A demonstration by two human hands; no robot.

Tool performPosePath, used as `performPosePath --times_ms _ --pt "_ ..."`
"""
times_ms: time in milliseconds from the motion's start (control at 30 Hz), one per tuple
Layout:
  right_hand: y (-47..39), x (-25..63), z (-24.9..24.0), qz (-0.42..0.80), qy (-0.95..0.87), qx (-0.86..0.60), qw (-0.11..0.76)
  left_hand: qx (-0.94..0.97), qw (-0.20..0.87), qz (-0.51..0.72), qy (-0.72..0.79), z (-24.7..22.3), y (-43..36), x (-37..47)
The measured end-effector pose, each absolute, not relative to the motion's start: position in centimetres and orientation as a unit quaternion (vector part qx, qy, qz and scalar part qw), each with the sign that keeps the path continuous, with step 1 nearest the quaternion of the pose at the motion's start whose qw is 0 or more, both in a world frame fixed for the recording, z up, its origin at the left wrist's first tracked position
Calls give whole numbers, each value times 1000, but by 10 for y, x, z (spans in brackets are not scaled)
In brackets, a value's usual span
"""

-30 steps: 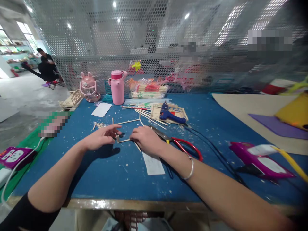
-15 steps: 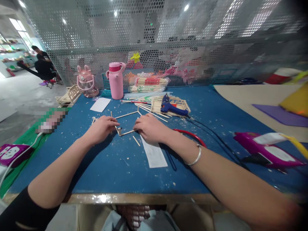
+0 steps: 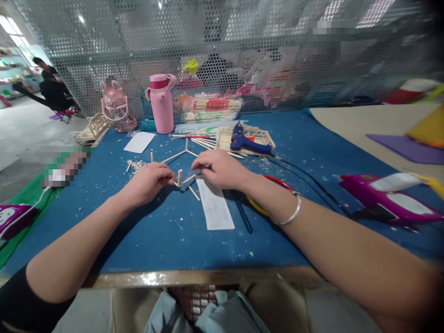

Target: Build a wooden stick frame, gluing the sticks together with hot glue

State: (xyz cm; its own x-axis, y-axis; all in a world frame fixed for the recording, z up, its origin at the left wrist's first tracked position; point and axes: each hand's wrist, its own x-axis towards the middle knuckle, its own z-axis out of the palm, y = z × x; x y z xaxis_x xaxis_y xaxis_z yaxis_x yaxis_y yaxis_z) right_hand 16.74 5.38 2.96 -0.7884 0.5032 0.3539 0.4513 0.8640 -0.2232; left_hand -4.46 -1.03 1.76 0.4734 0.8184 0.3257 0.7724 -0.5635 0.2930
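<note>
A frame of thin wooden sticks [image 3: 175, 156] rests on the blue table, with short upright posts at its corners. My left hand [image 3: 151, 179] pinches the frame's left side near the front corner post [image 3: 180, 177]. On the right side, my right hand [image 3: 218, 168] is closed at the frame near its right corner, its fingertips partly hidden. A white paper strip [image 3: 217, 208] lies below my right hand. One loose short stick [image 3: 194, 193] lies just in front of the frame.
A blue glue gun [image 3: 250, 144] lies on a stick panel behind my right hand, its black cord running right. Behind stand a pink bottle [image 3: 162, 108] and a rabbit-eared jar [image 3: 116, 108]. Purple power strips [image 3: 388, 199] lie right and left. A person sits far left.
The frame has turned, its front corner shifting right and up in view. My left hand has moved slightly right with it. The whole view has shifted a little.
</note>
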Motion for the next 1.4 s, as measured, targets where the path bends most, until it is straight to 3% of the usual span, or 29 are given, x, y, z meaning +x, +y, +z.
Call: performPosePath --times_ms 233,367,567,767,867,967,1067,1167,1300,1400 --pt "41 166 35 91 -940 -271 186 829 0 204 521 22 -21 -35" --pt "29 161 41 139 -934 -317 90 812 -28 205 546 23 -24 -34" --pt "23 156 38 110 -943 -315 -4 827 30 160 539 14 -19 -33" --pt "15 158 41 44 -953 -294 -60 771 121 236 579 17 -21 -36" --pt "15 161 49 96 -950 -297 -27 715 114 332 604 28 -29 -35" --pt "18 164 56 268 -920 -275 72 705 84 430 558 37 -41 -29" --pt "18 162 55 478 -832 -206 190 703 154 487 495 39 -50 -18" --pt "11 155 48 601 -741 -154 257 632 241 562 476 34 -52 -8" --pt "-1 143 42 650 -691 -154 276 598 297 578 469 32 -51 -4" --pt "6 148 50 608 -721 -192 270 577 321 605 445 36 -49 -10"
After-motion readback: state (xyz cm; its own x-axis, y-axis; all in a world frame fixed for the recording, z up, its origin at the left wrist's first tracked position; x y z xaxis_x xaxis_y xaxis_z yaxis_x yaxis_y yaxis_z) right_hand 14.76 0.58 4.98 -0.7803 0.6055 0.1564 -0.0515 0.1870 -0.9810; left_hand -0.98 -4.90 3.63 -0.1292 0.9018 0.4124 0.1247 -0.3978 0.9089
